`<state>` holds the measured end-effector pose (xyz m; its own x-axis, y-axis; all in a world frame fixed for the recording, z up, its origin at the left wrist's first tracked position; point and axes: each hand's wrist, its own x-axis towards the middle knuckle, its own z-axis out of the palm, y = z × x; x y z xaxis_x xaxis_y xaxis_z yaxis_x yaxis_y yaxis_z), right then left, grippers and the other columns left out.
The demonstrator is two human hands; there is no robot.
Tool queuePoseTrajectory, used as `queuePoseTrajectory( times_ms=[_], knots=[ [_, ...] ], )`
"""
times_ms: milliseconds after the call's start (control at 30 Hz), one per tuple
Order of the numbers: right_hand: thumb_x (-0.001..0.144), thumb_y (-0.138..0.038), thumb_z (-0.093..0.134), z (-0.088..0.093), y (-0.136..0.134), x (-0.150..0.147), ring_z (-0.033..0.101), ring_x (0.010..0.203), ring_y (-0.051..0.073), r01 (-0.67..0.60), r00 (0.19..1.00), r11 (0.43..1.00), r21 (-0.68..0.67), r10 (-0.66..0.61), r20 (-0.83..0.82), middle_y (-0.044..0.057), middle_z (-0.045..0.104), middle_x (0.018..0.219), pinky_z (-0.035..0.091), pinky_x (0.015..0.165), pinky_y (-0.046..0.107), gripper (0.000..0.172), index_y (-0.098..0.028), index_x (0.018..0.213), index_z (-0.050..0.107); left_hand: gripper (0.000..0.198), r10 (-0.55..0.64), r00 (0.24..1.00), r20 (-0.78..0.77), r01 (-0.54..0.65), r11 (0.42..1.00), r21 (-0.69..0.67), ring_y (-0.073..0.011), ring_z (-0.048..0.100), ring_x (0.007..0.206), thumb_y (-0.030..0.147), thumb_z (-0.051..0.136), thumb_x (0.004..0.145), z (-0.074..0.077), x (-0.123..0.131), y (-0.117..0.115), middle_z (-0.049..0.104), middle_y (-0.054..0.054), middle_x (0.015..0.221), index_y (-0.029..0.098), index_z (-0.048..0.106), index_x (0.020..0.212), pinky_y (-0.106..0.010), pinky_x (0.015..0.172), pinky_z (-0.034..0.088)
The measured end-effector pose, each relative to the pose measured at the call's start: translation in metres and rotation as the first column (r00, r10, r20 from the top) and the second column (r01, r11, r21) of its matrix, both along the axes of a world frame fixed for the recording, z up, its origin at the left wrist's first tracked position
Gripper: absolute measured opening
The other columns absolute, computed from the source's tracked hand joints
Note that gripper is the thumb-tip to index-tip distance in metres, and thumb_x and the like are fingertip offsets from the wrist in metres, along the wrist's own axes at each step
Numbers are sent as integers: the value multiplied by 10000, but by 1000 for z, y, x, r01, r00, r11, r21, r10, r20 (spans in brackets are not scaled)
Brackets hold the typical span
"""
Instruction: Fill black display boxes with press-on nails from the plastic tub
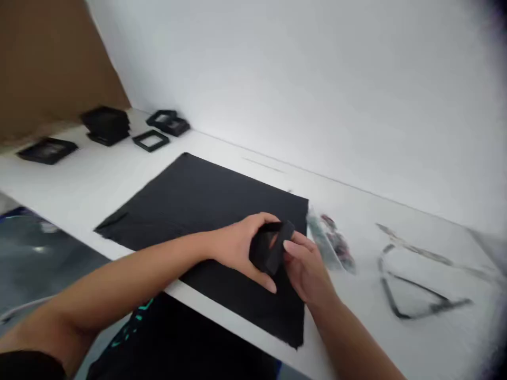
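My left hand point(241, 248) and my right hand point(307, 269) meet over the right part of a black mat point(190, 203) on a white table point(95, 179). Both grip a small black frame-like box point(271, 245) between them. The left fingers curl round its left side and underside. The right fingers pinch its right edge. The picture is blurred by motion, so the box's details are unclear.
A clear plastic bag of small dark pieces point(332, 243) lies just right of the mat. Further right lie thin black straps or cords point(415, 295). At the far left stand stacks of black frames point(106, 124) and single frames point(150, 140), point(47, 150). A white wall runs behind.
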<state>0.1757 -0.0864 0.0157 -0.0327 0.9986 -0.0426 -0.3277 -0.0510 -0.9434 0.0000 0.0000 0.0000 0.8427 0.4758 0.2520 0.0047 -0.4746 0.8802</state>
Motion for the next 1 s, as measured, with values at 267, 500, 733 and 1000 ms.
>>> queuePoseTrajectory(
  times_ms=[267,500,733,1000],
  knots=[
    [745,-333,730,11,-17,-3,537,600,142,10,1000,1000,-12,-10,-12,-9,614,648,462,602,289,133,-213,729,675,1211,-157,959,234,155,988,27,-358,488,1357,379,963,502,7,9,-12,470,-139,1446,315,272,1494,-519,1172,420],
    [782,-286,713,13,-25,-1,537,585,133,-78,995,995,65,81,-55,-14,619,669,459,578,282,85,-214,783,669,1174,-70,967,247,-4,957,289,-301,590,1135,531,948,466,23,7,-16,585,-121,1308,277,386,1465,-467,1074,466],
    [853,-283,704,5,-22,-2,560,620,121,-108,994,979,172,107,18,-15,611,692,468,594,259,120,-211,776,646,1119,-55,973,224,-19,949,315,-289,623,1096,521,946,476,22,4,-11,619,-113,1279,277,415,1430,-464,1079,457],
    [864,-297,712,17,-19,10,549,628,142,-152,988,966,208,156,-6,6,627,708,428,584,293,105,-201,822,699,1082,-72,961,269,31,988,154,-335,602,1224,499,968,464,35,-4,-5,579,-125,1369,263,475,1397,-464,1075,511]
  ],
)
